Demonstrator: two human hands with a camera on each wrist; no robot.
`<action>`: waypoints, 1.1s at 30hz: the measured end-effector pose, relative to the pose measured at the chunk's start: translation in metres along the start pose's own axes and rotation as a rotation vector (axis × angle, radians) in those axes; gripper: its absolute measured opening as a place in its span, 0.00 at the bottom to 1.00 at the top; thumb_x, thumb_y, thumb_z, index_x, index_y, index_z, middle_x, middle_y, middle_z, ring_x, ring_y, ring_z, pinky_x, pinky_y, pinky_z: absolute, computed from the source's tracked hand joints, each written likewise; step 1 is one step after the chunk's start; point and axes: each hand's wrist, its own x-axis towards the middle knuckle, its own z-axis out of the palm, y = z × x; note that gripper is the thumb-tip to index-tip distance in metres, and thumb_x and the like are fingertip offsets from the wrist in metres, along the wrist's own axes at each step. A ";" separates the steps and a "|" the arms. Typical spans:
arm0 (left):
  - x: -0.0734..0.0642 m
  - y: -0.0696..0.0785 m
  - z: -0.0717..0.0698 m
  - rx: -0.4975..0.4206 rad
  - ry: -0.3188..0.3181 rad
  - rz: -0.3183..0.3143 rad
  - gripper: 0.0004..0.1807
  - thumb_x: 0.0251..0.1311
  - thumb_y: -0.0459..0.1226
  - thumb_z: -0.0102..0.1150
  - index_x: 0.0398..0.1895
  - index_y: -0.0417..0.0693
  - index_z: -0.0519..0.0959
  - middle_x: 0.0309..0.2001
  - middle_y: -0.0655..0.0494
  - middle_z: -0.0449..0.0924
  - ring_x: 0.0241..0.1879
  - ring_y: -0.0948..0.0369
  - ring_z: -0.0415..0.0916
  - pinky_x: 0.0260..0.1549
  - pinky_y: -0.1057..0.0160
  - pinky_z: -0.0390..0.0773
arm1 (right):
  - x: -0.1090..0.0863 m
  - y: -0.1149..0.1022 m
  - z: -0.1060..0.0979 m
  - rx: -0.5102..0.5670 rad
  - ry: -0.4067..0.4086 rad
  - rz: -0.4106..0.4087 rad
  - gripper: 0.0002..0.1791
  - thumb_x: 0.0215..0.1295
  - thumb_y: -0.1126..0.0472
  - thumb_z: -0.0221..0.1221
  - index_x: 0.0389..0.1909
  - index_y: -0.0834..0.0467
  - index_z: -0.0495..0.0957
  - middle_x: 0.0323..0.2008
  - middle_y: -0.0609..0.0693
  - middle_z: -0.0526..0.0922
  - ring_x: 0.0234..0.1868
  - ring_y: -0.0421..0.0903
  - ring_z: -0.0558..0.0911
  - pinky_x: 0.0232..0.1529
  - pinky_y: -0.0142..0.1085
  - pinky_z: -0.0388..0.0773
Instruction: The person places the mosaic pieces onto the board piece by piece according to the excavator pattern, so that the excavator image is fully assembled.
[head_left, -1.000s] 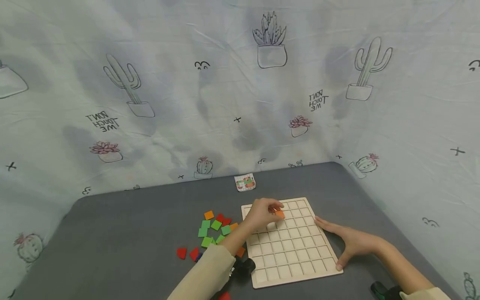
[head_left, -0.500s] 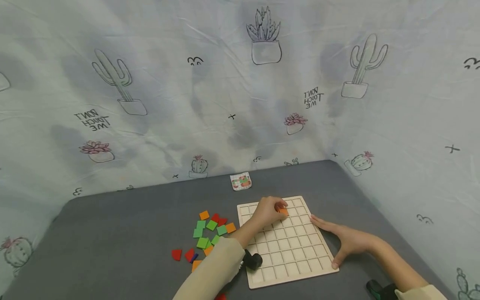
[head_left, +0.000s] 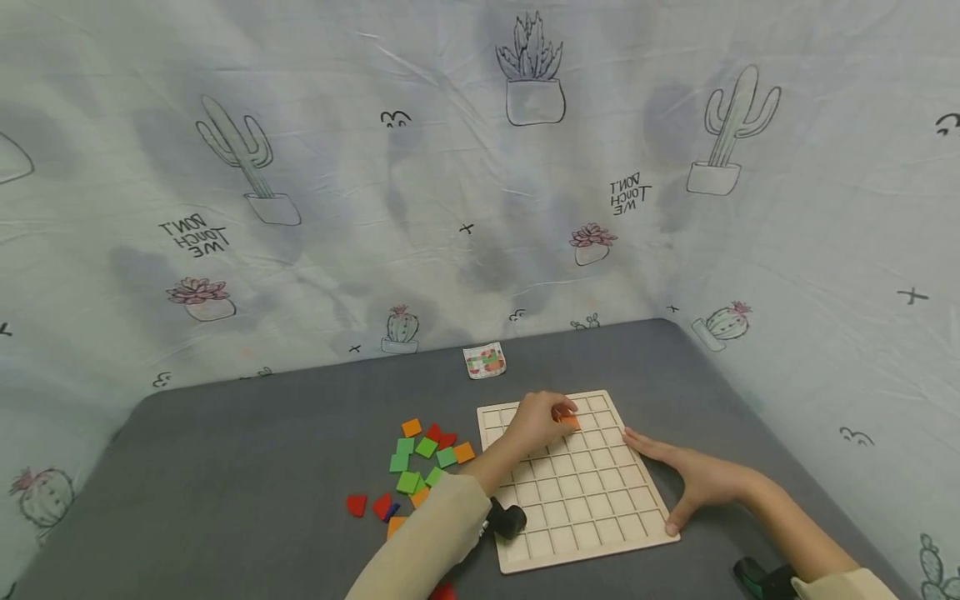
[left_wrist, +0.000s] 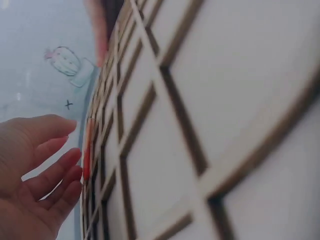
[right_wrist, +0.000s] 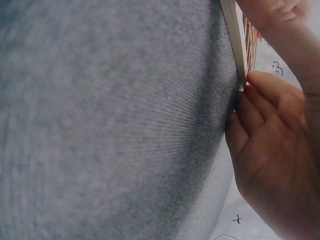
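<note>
My left hand (head_left: 534, 423) reaches over the pale wooden grid board (head_left: 592, 483), near its far edge. Beneath its fingertips an orange square tile (head_left: 570, 422) lies on the board. The left wrist view shows the left hand (left_wrist: 42, 165) with thumb and fingers apart, their tips at the edge of the orange tile (left_wrist: 88, 150), which lies flat among the grooves. At the board's right side, my right hand (head_left: 708, 481) spreads wide, fingertips against the edge and thumb at the near corner. In the right wrist view the right hand (right_wrist: 280, 145) touches the board's edge (right_wrist: 234, 35).
Several loose green tiles (head_left: 408, 482), orange tiles (head_left: 411, 427) and red pieces (head_left: 356, 505) lie left of the board on the grey table (head_left: 262, 467). A small printed pattern card (head_left: 484, 361) lies at the back. Patterned cloth (head_left: 337, 167) rises behind the table.
Between the first two frames, my left hand and the orange tile shifted slightly rightward over the board; since then they have stayed about there. The right hand has kept its place.
</note>
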 end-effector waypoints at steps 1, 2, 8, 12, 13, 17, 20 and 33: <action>-0.002 0.000 -0.001 -0.016 -0.004 -0.001 0.13 0.55 0.37 0.63 0.45 0.47 0.81 0.40 0.55 0.82 0.36 0.64 0.76 0.32 0.70 0.74 | 0.000 0.000 0.001 -0.001 -0.001 -0.003 0.65 0.34 0.43 0.71 0.72 0.59 0.44 0.70 0.65 0.44 0.65 0.31 0.45 0.59 0.29 0.59; -0.005 0.000 -0.004 -0.034 -0.007 0.000 0.14 0.56 0.39 0.62 0.46 0.47 0.81 0.41 0.55 0.82 0.38 0.63 0.77 0.33 0.70 0.75 | 0.001 0.000 0.001 0.003 -0.003 -0.005 0.65 0.35 0.43 0.71 0.72 0.59 0.44 0.70 0.65 0.44 0.65 0.29 0.44 0.58 0.29 0.60; -0.025 0.002 -0.028 -0.133 -0.044 -0.003 0.17 0.57 0.42 0.61 0.48 0.47 0.80 0.45 0.53 0.81 0.40 0.62 0.77 0.35 0.68 0.75 | 0.002 0.000 0.005 0.001 -0.007 0.004 0.65 0.35 0.43 0.71 0.72 0.58 0.44 0.70 0.65 0.44 0.64 0.28 0.44 0.58 0.30 0.60; -0.043 -0.003 -0.050 -0.125 -0.044 0.009 0.17 0.56 0.41 0.62 0.48 0.44 0.80 0.45 0.52 0.81 0.40 0.60 0.77 0.37 0.67 0.75 | 0.002 -0.001 0.006 -0.012 -0.004 0.010 0.65 0.34 0.43 0.71 0.72 0.57 0.44 0.70 0.64 0.44 0.65 0.31 0.45 0.58 0.31 0.61; -0.048 -0.006 -0.056 -0.123 -0.042 0.011 0.17 0.56 0.40 0.61 0.49 0.44 0.80 0.46 0.52 0.81 0.41 0.59 0.77 0.37 0.66 0.76 | 0.003 -0.001 0.007 -0.018 -0.002 0.008 0.65 0.34 0.42 0.71 0.72 0.57 0.44 0.70 0.64 0.44 0.65 0.32 0.45 0.58 0.32 0.61; -0.074 -0.020 -0.081 -0.131 -0.024 -0.007 0.18 0.56 0.40 0.62 0.50 0.42 0.79 0.47 0.49 0.80 0.43 0.56 0.77 0.40 0.63 0.76 | 0.003 -0.002 0.008 -0.010 -0.004 -0.001 0.65 0.35 0.43 0.71 0.72 0.57 0.43 0.70 0.64 0.44 0.64 0.28 0.44 0.58 0.31 0.61; -0.096 -0.034 -0.100 -0.145 -0.008 -0.020 0.19 0.56 0.40 0.62 0.50 0.41 0.78 0.48 0.46 0.79 0.45 0.52 0.77 0.42 0.60 0.76 | 0.003 -0.002 0.009 0.000 -0.007 -0.002 0.65 0.36 0.43 0.71 0.72 0.57 0.43 0.70 0.64 0.44 0.63 0.26 0.43 0.58 0.30 0.61; -0.171 -0.086 -0.156 -0.064 0.131 -0.147 0.21 0.55 0.40 0.63 0.51 0.41 0.78 0.47 0.46 0.80 0.45 0.52 0.78 0.42 0.58 0.78 | 0.000 -0.001 0.010 0.004 0.007 -0.042 0.65 0.36 0.44 0.71 0.72 0.59 0.43 0.71 0.62 0.42 0.61 0.17 0.40 0.56 0.25 0.59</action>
